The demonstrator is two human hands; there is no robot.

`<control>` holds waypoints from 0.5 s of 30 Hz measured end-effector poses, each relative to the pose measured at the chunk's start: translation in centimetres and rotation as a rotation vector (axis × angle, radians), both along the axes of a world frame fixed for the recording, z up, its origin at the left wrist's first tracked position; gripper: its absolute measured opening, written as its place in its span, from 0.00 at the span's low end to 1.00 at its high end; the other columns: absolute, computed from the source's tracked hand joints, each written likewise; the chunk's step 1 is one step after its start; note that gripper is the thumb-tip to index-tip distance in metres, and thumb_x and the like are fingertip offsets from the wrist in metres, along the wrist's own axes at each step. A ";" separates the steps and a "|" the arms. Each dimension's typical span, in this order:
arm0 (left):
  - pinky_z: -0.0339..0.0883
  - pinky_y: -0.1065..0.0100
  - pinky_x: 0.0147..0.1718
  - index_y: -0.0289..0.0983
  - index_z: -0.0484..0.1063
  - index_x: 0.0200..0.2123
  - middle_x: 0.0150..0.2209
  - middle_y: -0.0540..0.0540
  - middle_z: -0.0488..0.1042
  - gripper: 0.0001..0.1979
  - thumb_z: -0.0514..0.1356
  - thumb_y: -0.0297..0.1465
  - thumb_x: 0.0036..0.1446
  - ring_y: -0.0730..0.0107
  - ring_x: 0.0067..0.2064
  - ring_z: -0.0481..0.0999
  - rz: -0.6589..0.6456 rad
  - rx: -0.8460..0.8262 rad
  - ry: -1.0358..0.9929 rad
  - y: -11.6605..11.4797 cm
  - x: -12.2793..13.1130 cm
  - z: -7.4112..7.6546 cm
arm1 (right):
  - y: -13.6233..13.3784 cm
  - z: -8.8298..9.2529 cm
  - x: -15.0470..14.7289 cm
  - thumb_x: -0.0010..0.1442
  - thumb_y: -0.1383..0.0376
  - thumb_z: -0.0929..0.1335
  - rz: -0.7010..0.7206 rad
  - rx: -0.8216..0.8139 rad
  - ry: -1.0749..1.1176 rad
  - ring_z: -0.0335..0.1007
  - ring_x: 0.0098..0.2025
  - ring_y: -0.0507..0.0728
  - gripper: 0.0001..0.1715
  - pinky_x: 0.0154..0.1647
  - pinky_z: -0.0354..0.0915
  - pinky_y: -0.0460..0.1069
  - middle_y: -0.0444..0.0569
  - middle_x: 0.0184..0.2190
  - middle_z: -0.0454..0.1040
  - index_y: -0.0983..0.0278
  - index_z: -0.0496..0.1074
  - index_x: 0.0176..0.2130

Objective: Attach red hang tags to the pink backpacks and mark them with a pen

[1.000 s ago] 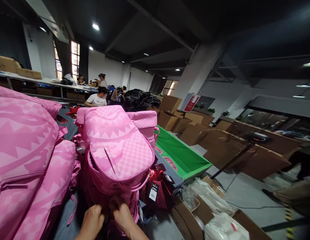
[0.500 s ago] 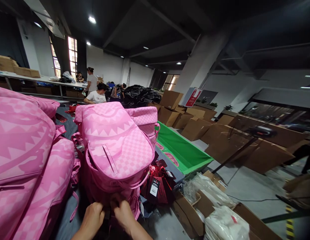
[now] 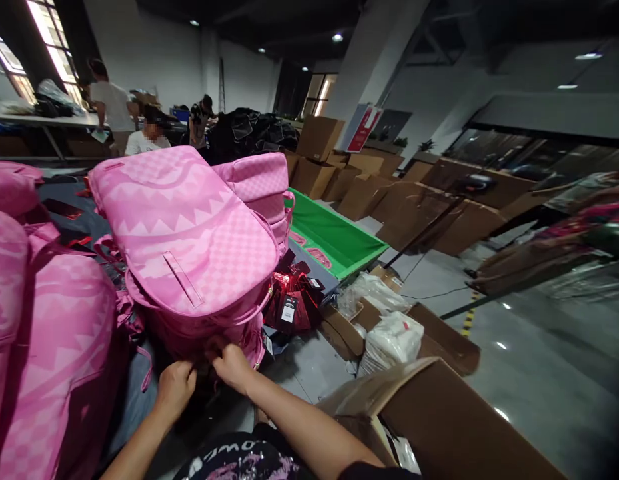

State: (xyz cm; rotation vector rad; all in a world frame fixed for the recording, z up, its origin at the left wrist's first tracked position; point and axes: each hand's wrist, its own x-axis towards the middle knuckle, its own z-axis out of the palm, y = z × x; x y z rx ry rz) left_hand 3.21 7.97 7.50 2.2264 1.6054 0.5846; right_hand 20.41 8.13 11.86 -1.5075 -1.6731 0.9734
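Observation:
A pink backpack (image 3: pixel 199 233) with a jagged-tooth and checkered print lies in front of me, its near end facing my body. Just under that end, my left hand (image 3: pixel 175 387) is closed, fingers pinched together. My right hand (image 3: pixel 231 365) is closed beside it, close against the dark pink underside of the bag. What the fingers of either hand hold is in shadow and too small to make out. Other pink backpacks (image 3: pixel 74 333) stand on the left. Shiny red hang tags (image 3: pixel 294 300) in a bunch lie to the right of the bag.
Behind the tags is a green bin (image 3: pixel 334 233) with pink pieces near it. Open cardboard boxes (image 3: pixel 454 420) and a white plastic bag (image 3: pixel 392 343) stand at my right. More cartons (image 3: pixel 414 207) line the floor behind. Several people are at the back and right.
The view has tilted down and swung right, showing my forearms and a cardboard box at the lower right. Both hands stay closed at the backpack's near end.

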 end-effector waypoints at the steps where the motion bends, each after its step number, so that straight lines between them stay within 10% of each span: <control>1: 0.65 0.69 0.29 0.38 0.75 0.28 0.26 0.44 0.78 0.15 0.48 0.30 0.55 0.64 0.30 0.78 0.031 0.041 -0.005 -0.1 0.1 -0.2 | 0.1 -0.2 0.1 0.56 0.71 0.67 0.006 0.004 -0.004 0.71 0.35 0.53 0.11 0.37 0.63 0.44 0.43 0.34 0.76 0.61 0.75 0.40; 9: 0.73 0.67 0.32 0.37 0.72 0.39 0.35 0.43 0.79 0.13 0.52 0.38 0.60 0.62 0.36 0.79 0.109 0.318 -0.161 -1.5 1.5 -0.3 | -0.6 0.4 3.4 0.60 0.68 0.65 0.200 0.151 -0.051 0.75 0.38 0.55 0.15 0.39 0.66 0.45 0.47 0.39 0.79 0.60 0.75 0.47; 12: 0.73 0.67 0.30 0.38 0.70 0.43 0.38 0.42 0.77 0.17 0.54 0.45 0.60 0.62 0.36 0.79 0.202 0.313 -0.163 -3.8 2.4 -0.3 | -0.4 0.0 8.9 0.63 0.64 0.63 0.195 0.323 -0.160 0.75 0.35 0.54 0.13 0.38 0.67 0.44 0.47 0.34 0.79 0.61 0.76 0.43; 15: 0.70 0.73 0.23 0.41 0.70 0.37 0.30 0.48 0.75 0.14 0.52 0.44 0.63 0.70 0.26 0.74 0.214 0.214 -0.246 -6.8 6.2 -0.6 | 2.2 -1.8 18.3 0.65 0.65 0.60 -0.138 0.256 -0.303 0.74 0.35 0.53 0.15 0.39 0.67 0.44 0.46 0.33 0.78 0.61 0.75 0.40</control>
